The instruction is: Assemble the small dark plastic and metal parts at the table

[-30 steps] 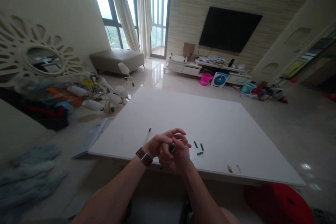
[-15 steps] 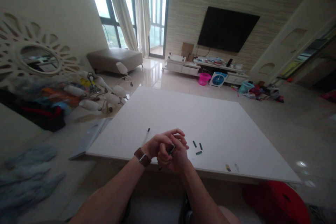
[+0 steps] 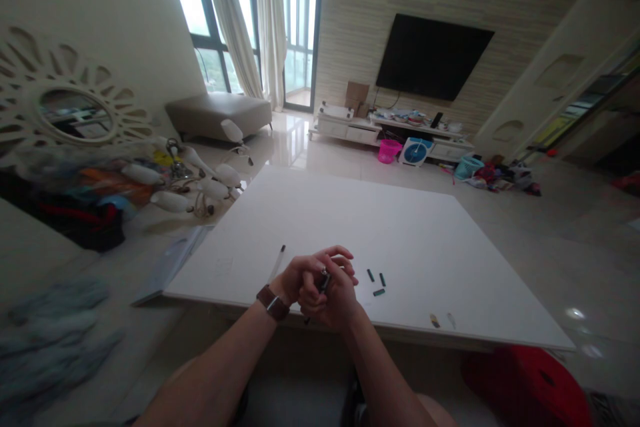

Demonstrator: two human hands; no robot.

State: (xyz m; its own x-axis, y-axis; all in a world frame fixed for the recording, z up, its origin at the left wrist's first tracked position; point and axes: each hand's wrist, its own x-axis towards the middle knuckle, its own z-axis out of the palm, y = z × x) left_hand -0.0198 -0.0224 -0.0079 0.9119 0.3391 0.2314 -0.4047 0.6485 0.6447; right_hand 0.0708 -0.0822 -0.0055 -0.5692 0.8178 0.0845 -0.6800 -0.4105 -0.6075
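My left hand (image 3: 299, 277), with a brown-strapped watch (image 3: 273, 302) on its wrist, meets my right hand (image 3: 340, 300) over the near edge of the white table (image 3: 360, 213). Both are closed around a small dark object with a shiny metal part (image 3: 325, 278); the fingers cover most of it, so its kind is unclear. A black tip (image 3: 307, 321) pokes out below the hands. Right of them lie three short dark green cylinders (image 3: 379, 292) that look like batteries. A pen with a black end (image 3: 280, 258) rests to the left of my left wrist.
Two small flat pieces, one of them brownish (image 3: 434, 321), lie near the front right edge. A red stool (image 3: 525, 387) stands under that corner. Lamp parts with white shades (image 3: 173, 200) are on the floor at left. A bench (image 3: 220, 113) and TV cabinet stand farther back.
The shiny part of the held object has shifted and turned slightly between my fingers. Both hands stay in nearly the same place; the things on the table have not moved.
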